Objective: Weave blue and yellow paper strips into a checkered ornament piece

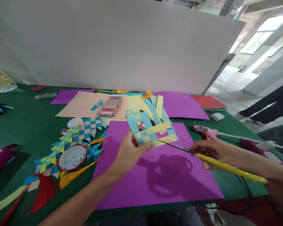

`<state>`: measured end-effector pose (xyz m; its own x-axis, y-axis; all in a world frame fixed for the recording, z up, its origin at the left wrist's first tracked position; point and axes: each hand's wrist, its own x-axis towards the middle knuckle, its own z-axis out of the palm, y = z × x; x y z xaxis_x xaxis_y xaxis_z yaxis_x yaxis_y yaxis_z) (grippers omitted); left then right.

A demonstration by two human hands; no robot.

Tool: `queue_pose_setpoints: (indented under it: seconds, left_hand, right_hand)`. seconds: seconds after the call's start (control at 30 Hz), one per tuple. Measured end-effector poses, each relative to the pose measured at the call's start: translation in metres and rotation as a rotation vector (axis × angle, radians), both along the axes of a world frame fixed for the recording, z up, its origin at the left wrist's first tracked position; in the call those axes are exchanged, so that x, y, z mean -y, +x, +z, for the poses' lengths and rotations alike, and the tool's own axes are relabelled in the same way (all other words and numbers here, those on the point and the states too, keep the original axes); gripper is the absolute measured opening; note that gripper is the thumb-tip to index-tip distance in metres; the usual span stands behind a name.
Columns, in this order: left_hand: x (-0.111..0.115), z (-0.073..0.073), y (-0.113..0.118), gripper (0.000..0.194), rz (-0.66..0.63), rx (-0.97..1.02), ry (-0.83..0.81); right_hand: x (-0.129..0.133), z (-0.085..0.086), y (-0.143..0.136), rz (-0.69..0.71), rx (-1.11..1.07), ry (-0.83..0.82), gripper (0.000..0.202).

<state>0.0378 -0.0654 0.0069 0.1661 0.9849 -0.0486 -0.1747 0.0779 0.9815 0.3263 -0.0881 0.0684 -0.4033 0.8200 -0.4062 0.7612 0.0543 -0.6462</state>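
Observation:
My left hand (132,147) pinches a woven paper piece (145,136) made of blue and yellow strips, with loose strip ends sticking out up and to the right. My right hand (211,153) grips a pair of scissors (228,165) with a yellow handle. Their blades reach left to the edge of the woven piece, close to my left thumb. I cannot tell whether the blades touch the paper. Both hands are above a purple sheet (165,182), where their shadow falls.
Woven paper fish (68,138), a dish of small googly eyes (73,157) and a red tassel (44,190) lie at left. Cut strips (159,106) are heaped behind. On the right is a pink glue gun (206,131) with a cord. A white board (108,47) stands behind; a person's legs (269,103) show far right.

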Motion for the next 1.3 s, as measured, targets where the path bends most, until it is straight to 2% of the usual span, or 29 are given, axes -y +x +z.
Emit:
queue_pose_setpoints:
  seconds: [0.3,0.73,0.93,1.3]
  left_hand:
    - [0.0,-0.001,0.001,0.048,0.008,-0.032,0.012]
    - [0.002,0.001,0.002,0.047,0.024,-0.047,0.02]
    - [0.002,-0.001,0.001,0.047,0.016,-0.083,0.028]
    - [0.003,0.009,0.003,0.044,0.042,-0.16,0.018]
  right_hand:
    - [-0.005,-0.002,-0.009,0.047,0.049,-0.007,0.039]
    - [-0.005,-0.002,-0.014,0.025,0.05,-0.006,0.042]
    - [-0.006,-0.009,-0.01,0.052,0.071,0.004,0.042]
    - [-0.006,-0.004,-0.013,0.018,0.058,0.018,0.042]
